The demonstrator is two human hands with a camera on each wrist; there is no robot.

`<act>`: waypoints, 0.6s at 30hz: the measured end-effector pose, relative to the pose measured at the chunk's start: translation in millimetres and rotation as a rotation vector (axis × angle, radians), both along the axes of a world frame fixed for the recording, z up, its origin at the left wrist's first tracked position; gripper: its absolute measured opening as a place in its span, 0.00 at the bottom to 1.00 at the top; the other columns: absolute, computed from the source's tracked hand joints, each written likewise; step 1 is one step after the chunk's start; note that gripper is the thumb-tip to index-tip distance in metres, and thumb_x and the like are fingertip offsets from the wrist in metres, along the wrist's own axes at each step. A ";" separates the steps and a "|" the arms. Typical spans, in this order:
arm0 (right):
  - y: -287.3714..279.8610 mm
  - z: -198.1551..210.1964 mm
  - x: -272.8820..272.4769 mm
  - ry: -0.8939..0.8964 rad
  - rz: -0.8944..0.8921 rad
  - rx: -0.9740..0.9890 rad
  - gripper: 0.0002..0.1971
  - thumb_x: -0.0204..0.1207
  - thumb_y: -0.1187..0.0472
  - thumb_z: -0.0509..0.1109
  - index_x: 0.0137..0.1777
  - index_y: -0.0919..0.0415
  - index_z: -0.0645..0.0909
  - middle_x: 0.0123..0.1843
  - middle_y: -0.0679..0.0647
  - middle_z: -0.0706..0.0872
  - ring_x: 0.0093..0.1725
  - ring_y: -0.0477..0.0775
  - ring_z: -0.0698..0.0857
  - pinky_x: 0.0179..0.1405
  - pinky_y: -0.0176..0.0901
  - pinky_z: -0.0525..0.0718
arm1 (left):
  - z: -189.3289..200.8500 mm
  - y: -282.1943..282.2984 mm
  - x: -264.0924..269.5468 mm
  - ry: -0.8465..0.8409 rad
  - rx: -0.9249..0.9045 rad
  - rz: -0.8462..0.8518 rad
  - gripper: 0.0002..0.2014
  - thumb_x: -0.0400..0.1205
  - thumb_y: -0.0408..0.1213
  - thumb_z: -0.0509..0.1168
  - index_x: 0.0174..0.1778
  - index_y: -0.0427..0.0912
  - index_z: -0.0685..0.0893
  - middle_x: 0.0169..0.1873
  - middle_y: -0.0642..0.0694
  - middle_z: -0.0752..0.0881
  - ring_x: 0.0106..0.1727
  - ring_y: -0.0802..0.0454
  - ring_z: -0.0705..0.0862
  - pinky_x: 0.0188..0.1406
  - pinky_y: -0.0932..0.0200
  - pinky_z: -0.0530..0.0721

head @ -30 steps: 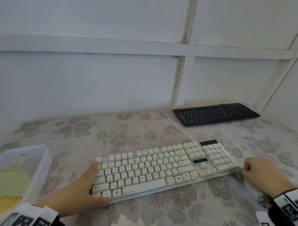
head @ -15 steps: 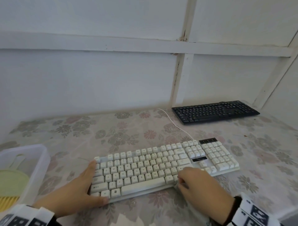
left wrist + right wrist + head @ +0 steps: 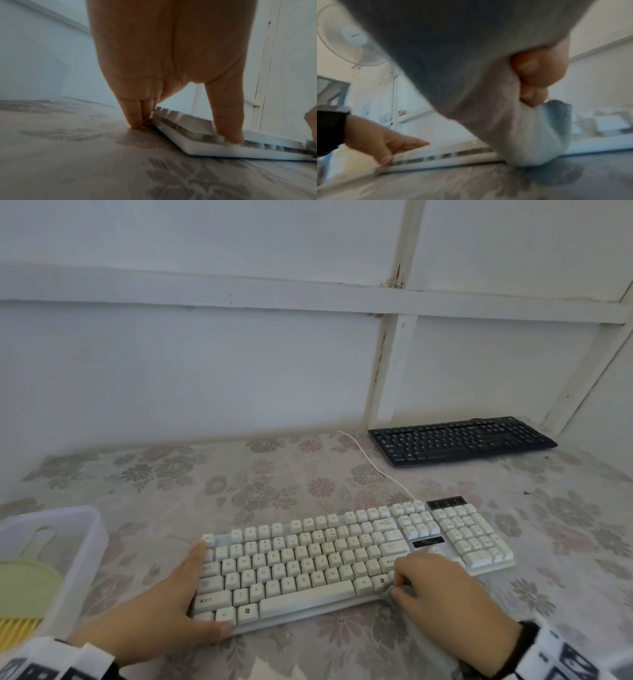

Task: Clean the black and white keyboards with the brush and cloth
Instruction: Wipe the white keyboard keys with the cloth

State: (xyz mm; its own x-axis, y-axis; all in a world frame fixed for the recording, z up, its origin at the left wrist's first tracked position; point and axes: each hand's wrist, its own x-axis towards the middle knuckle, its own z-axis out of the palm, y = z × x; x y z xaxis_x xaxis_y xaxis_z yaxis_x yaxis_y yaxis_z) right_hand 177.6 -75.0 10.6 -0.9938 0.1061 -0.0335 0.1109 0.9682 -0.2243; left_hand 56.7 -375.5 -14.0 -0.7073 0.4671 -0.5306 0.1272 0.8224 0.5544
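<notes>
The white keyboard (image 3: pixel 342 559) lies in front of me on the floral tablecloth. My left hand (image 3: pixel 185 590) braces its left end: straight fingers (image 3: pixel 135 119) stand against the side, and the thumb (image 3: pixel 229 128) rests on the front corner. My right hand (image 3: pixel 407 583) grips a bunched grey cloth (image 3: pixel 522 128) and presses it against the keyboard's front edge, right of the space bar. The black keyboard (image 3: pixel 459 440) sits at the back right by the wall, untouched. A green brush with yellow bristles (image 3: pixel 24 594) lies in a bin at the left.
The translucent plastic bin (image 3: pixel 85 518) stands at the left table edge. The white keyboard's cable (image 3: pixel 373 467) runs back toward the wall. White wall panels close off the back and right. A standing fan (image 3: pixel 354 36) is off to the left.
My right hand with the cloth has slid left along the keyboard's front edge, from the right end to just right of the space bar. My left hand has stayed put.
</notes>
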 end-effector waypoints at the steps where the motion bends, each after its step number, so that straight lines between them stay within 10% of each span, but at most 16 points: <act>1: -6.7 -4.3 -1.3 -0.010 0.026 0.004 0.15 0.82 0.53 0.59 0.32 0.48 0.63 0.43 0.43 0.75 0.44 0.43 0.76 0.40 0.33 0.71 | 0.0 0.1 0.0 0.003 0.002 -0.003 0.76 0.41 0.83 0.60 0.76 0.56 0.22 0.82 0.59 0.51 0.75 0.60 0.68 0.77 0.62 0.66; 5: -21.6 -6.8 -4.7 -0.054 0.140 0.005 0.18 0.83 0.53 0.58 0.31 0.47 0.61 0.47 0.44 0.72 0.43 0.46 0.71 0.33 0.28 0.63 | 3.7 1.7 1.4 0.010 -0.007 -0.012 0.77 0.39 0.83 0.59 0.76 0.56 0.23 0.82 0.58 0.52 0.75 0.60 0.68 0.76 0.64 0.65; 9: -9.5 3.5 0.2 -0.120 0.194 -0.059 0.09 0.78 0.48 0.64 0.43 0.50 0.82 0.48 0.42 0.78 0.48 0.44 0.79 0.43 0.32 0.75 | 5.9 3.2 3.5 0.028 -0.031 -0.023 0.75 0.42 0.81 0.58 0.76 0.55 0.22 0.82 0.58 0.50 0.77 0.61 0.65 0.77 0.64 0.63; 18: 15.6 6.6 3.5 -0.061 0.029 0.023 0.12 0.81 0.47 0.61 0.42 0.50 0.82 0.42 0.41 0.76 0.42 0.39 0.75 0.37 0.29 0.71 | 6.5 4.0 4.6 0.040 -0.036 -0.023 0.73 0.44 0.80 0.57 0.77 0.54 0.22 0.82 0.58 0.48 0.77 0.60 0.63 0.75 0.65 0.63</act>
